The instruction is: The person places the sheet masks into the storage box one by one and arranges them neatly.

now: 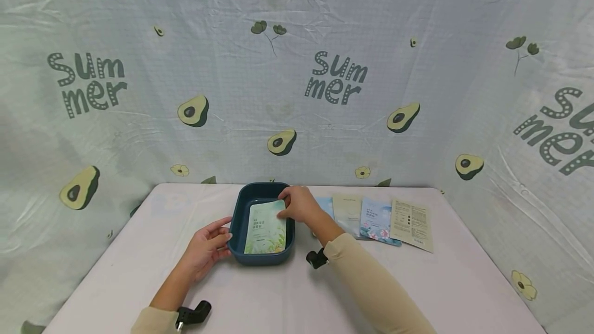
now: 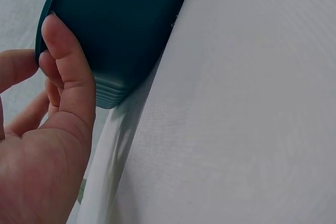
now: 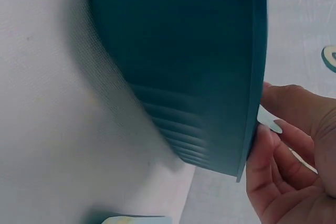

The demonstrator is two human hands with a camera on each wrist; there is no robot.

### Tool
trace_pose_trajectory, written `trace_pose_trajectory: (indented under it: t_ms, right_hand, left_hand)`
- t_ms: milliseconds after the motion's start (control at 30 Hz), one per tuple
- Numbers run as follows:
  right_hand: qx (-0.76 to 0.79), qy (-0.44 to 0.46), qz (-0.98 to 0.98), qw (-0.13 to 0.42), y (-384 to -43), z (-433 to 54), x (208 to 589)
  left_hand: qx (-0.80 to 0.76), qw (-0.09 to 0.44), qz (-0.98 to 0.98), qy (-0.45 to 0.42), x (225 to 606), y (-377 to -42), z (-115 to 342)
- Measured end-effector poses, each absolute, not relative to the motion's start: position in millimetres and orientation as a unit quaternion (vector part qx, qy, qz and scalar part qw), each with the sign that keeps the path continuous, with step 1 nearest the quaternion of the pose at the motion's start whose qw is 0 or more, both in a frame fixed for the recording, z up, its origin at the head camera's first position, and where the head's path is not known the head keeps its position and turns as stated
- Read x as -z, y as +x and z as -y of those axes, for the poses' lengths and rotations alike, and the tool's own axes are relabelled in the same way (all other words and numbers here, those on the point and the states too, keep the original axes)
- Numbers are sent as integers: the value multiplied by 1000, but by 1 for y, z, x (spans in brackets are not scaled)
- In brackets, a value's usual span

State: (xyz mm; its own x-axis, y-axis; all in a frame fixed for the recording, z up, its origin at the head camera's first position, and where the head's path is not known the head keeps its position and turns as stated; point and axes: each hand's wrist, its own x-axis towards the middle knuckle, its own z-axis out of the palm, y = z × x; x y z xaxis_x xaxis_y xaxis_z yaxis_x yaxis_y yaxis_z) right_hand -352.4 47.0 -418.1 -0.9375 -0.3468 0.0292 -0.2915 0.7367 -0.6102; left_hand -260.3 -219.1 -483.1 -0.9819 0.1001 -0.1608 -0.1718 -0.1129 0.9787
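A dark blue rectangular plastic basin [image 1: 263, 259] stands on the table, and a flat light green packet [image 1: 265, 226], like a sheet mask sachet, lies in it. With thumb and fingers my right hand [image 1: 300, 205] pinches the packet's upper right corner at the basin's right rim. In the right wrist view a pale corner of the packet [image 3: 269, 120] shows between the fingers, beside the basin wall [image 3: 178, 40]. On the other side my left hand [image 1: 209, 249] holds the basin's left rim; the left wrist view shows its fingers [image 2: 71, 66] against the outer wall.
Right of the basin several flat packets lie overlapping in a row: a blue one partly behind my right arm, a cream one [image 1: 345, 213], a blue floral one [image 1: 378, 220] and a beige printed one [image 1: 412, 224]. A patterned cloth [image 1: 297, 169] hangs behind the white-covered table [image 1: 297, 303].
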Motion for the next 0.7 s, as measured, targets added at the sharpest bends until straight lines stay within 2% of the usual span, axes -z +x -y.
trace_pose_trajectory:
  t_ms: [400, 700]
  right_hand:
    - [306, -163, -937, 48, -348, -50, 424]
    - [388, -171, -906, -4, -347, -66, 441]
  left_hand:
    - [-744, 91, -661, -32, 482, -261, 219]
    - [-744, 91, -661, -29, 483, -260, 220]
